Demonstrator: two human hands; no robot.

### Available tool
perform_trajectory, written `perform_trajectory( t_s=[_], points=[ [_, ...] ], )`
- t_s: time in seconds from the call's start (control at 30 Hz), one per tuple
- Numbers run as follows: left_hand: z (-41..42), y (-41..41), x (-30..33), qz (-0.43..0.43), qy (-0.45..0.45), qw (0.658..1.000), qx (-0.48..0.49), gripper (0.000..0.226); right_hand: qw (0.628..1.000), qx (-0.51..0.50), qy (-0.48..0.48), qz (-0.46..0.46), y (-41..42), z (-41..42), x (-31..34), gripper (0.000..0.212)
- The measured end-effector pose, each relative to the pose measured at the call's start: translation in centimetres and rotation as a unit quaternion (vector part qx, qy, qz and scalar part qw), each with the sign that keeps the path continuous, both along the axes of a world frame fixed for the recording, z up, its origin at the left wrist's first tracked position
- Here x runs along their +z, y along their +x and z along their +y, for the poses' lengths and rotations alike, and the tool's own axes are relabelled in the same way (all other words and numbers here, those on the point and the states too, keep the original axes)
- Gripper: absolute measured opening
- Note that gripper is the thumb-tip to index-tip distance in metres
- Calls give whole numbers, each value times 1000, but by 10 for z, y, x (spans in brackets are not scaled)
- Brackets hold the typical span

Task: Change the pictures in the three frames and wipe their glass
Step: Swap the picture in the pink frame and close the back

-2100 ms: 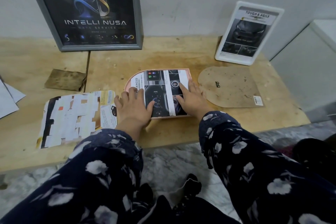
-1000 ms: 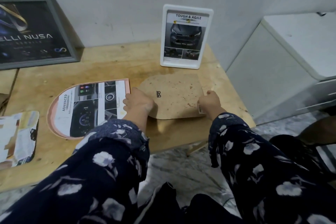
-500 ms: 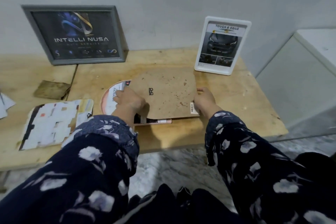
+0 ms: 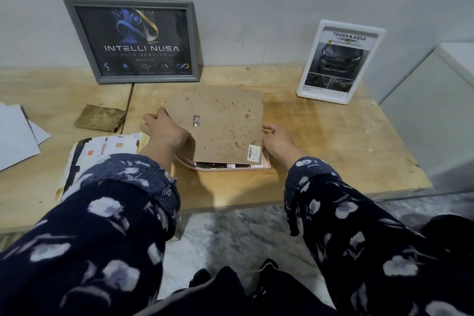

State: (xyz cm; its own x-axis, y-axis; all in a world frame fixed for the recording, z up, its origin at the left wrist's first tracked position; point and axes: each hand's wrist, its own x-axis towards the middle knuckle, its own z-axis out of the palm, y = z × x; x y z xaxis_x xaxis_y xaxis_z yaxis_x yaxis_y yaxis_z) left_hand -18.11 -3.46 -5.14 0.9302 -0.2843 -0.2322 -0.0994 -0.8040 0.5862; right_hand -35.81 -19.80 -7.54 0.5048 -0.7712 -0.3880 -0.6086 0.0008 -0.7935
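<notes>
Head view: backing board (image 4: 220,126) hides pink frame (image 4: 256,167).

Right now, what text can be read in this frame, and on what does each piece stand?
"INTELLI NUSA": poster in the grey frame.
Line beneath it, perhaps "DATA SERVICE": too blurred to confirm.
"TOUGH & AGILE": car sheet in the white frame; its fine print is unreadable.
Barcode sticker on the brown backing board: digits too small.
Patchy sheet: nothing legible.

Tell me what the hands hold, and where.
The brown backing board: left hand grips its left edge, right hand its right edge, over the pink frame.
</notes>
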Motion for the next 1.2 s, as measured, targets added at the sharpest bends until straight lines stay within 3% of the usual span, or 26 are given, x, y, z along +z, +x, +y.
perform_trajectory(
  t_s=[0.23,0.33,0.53,0.7,1.0,1.07,1.2],
  points=[
    [4,-13,-13,29,12,999,-31,72,1000,-5,0,30,0,-3,-14,60],
    [7,-12,-19,38,35,998,-31,79,996,28,-31,73,0,0,-18,73],
    [7,-8,-28,52,72,995,-50,76,982,94,-74,146,0,-2,-20,75],
    [11,-8,-30,38,118,989,-86,72,955,166,-107,221,3,-5,-14,66],
    [8,-5,-34,-44,267,946,-181,66,905,217,-187,315,13,-9,-1,21],
    [5,0,-32,-60,292,934,-199,76,883,229,-239,334,15,-8,4,35],
    [3,10,-27,-79,296,914,-265,86,839,322,-264,350,23,-14,7,87]
  ],
)
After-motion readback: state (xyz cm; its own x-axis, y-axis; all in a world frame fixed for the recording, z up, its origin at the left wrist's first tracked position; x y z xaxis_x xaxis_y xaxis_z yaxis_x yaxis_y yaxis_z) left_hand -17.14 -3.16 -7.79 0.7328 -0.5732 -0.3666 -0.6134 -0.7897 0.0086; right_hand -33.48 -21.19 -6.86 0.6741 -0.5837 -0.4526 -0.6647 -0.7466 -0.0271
